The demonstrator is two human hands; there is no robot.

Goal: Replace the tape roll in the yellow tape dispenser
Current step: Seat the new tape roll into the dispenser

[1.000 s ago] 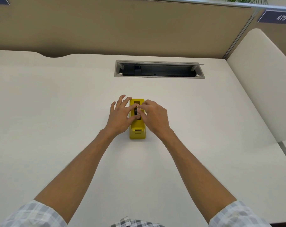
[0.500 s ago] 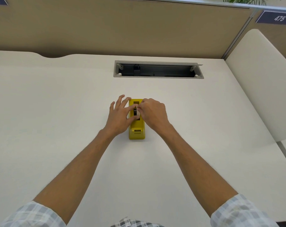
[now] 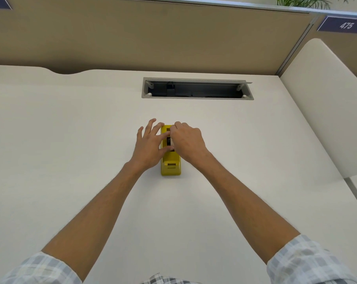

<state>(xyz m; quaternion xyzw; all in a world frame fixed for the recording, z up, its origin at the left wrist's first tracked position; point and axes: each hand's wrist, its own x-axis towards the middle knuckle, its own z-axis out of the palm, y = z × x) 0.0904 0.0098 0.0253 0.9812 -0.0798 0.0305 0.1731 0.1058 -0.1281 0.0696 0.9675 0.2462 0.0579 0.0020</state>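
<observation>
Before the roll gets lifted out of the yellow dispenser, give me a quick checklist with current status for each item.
1. Yellow plastic tape dispenser flat on the white desk: ok.
2. Left hand steadies the dispenser's side, fingers spread: ok.
3. Right hand curled over the dark tape roll in the slot: ok.
4. Roll free of its cradle: cannot tell, fingers hide it.
5. Replacement roll in view: not ok.

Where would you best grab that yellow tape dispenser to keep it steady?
Probably by its long flat sides, from above. The yellow tape dispenser is a narrow block lying lengthwise on the desk, so the left hand and right hand flank it, leaving the top slot reachable.
</observation>
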